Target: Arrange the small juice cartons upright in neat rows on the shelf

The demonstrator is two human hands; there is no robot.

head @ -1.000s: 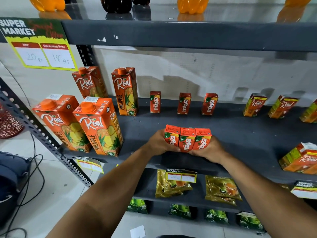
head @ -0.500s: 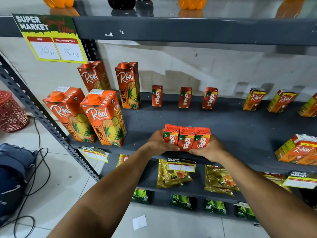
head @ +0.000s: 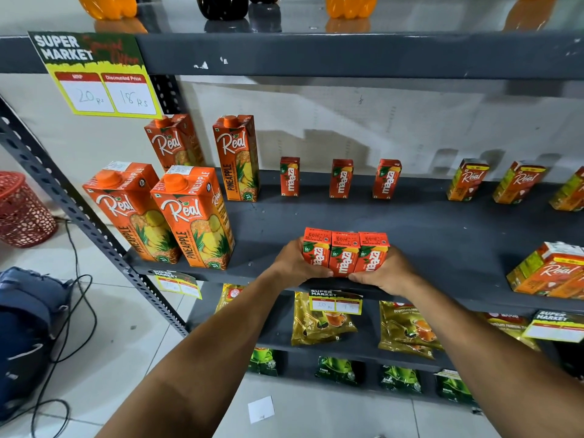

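Note:
Three small red Maaza cartons (head: 345,254) stand upright, pressed side by side, at the front edge of the grey shelf (head: 442,235). My left hand (head: 292,263) cups the left end of this row and my right hand (head: 384,273) cups the right end, thumbs under the front. Three more small Maaza cartons (head: 341,178) stand spaced apart along the shelf's back. Small Real cartons (head: 467,184) stand at the back right, and another small Real pack (head: 550,270) lies at the front right.
Large Real pineapple cartons (head: 192,216) fill the shelf's left end. Price tags (head: 335,301) hang on the shelf edge. Tea packets (head: 322,320) lie on the shelf below. Bottles (head: 221,6) stand on the top shelf. A red basket (head: 22,210) and a blue bag (head: 22,336) sit on the floor at left.
The view has shifted slightly, so the shelf sits a bit further right in frame. Both hands keep the three cartons squeezed together at the same spot on the shelf.

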